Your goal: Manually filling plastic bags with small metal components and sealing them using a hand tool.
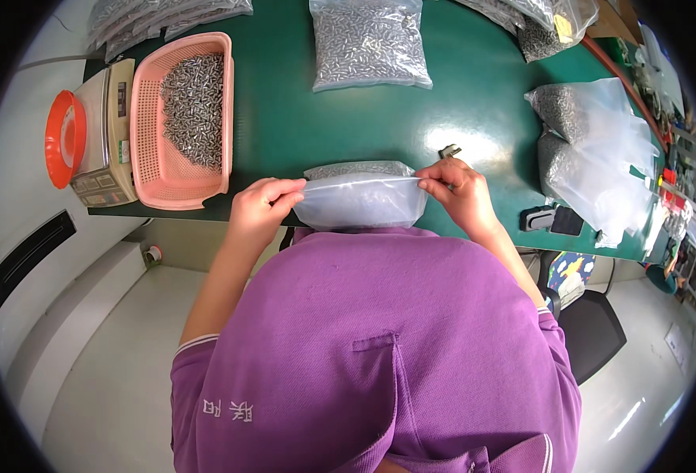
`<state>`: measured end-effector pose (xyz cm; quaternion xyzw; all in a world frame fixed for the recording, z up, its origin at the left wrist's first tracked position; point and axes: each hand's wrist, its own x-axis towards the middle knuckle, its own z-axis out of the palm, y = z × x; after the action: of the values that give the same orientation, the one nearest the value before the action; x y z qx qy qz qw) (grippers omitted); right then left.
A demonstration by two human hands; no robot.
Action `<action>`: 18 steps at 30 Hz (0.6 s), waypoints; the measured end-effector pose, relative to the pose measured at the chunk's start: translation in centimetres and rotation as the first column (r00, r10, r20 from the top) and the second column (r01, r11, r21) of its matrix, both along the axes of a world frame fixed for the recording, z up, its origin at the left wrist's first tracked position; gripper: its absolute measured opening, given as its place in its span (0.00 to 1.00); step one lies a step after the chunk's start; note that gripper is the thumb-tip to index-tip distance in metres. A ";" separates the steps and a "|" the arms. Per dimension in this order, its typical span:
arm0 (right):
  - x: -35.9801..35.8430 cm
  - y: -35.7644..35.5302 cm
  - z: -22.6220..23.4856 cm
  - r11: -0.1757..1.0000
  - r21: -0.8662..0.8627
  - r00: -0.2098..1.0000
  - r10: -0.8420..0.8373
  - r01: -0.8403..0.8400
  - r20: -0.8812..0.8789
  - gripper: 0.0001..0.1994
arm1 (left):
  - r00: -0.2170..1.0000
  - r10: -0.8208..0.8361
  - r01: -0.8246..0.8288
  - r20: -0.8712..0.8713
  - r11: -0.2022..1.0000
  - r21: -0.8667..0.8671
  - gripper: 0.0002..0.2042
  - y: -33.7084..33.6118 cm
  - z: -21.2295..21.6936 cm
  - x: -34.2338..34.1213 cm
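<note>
A clear plastic bag [361,202] lies at the table's near edge, with small metal parts showing in its far end. Its upper edge is stretched straight between my two hands. My left hand [263,203] pinches the left corner between thumb and fingers. At the right corner, my right hand [460,189] pinches the same edge. Just beyond my right hand lies a small metallic object [450,150] whose kind I cannot make out.
On the left stand a pink basket [149,150] of metal parts and a scale [105,134] with an orange dish [65,139]. A filled bag [370,46] lies at the far middle of the green table [277,102]. More bags [592,142] lie at right, near a dark device [536,218].
</note>
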<state>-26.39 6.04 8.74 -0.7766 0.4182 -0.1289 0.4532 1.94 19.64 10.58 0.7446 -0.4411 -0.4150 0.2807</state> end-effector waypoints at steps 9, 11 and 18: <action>0.0 -0.4 -1.1 0.985 0.170 1.000 -0.013 0.014 -0.005 0.05 | 0.996 -0.090 0.090 0.020 0.996 -0.028 0.07 -0.9 -2.1 0.8; 0.2 -0.9 -1.6 0.859 0.499 0.989 -0.053 0.115 -0.138 0.11 | 0.983 -0.143 0.159 -0.117 0.976 0.146 0.12 -1.3 -3.7 2.4; 0.1 -0.7 -3.3 0.530 0.807 0.961 -0.221 0.262 -0.167 0.13 | 0.935 0.111 0.070 -0.337 0.874 0.481 0.17 -1.7 -4.6 3.0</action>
<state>-26.27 5.32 5.39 -0.4134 0.5428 0.0360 0.7302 4.95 17.94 6.00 0.7087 -0.2569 -0.6364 0.1639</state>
